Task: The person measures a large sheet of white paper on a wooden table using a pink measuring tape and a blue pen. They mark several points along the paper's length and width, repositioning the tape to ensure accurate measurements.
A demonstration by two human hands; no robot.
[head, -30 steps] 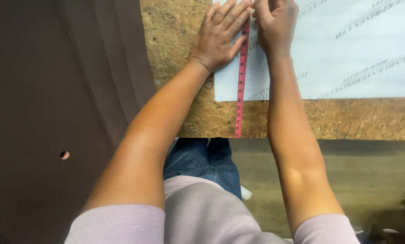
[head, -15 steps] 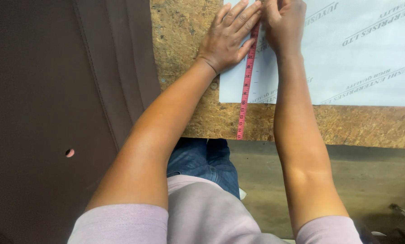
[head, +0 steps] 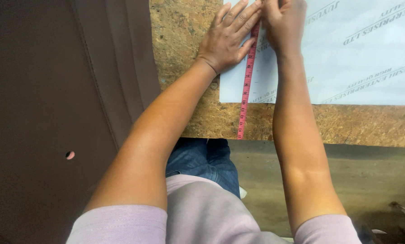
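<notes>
On the chipboard table (head: 184, 58), a flat left hand (head: 227, 40) pins the pink tape measure (head: 246, 86) across a pale printed sheet (head: 360, 68); the right hand (head: 283, 22) pinches the tape.

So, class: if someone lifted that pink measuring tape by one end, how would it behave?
The pink measuring tape would probably flop and dangle: it looks thin and ribbon-like. It seems light, since the left hand and right hand pin it flat against the white sheet. It likely slides easily on that smooth surface.
</notes>
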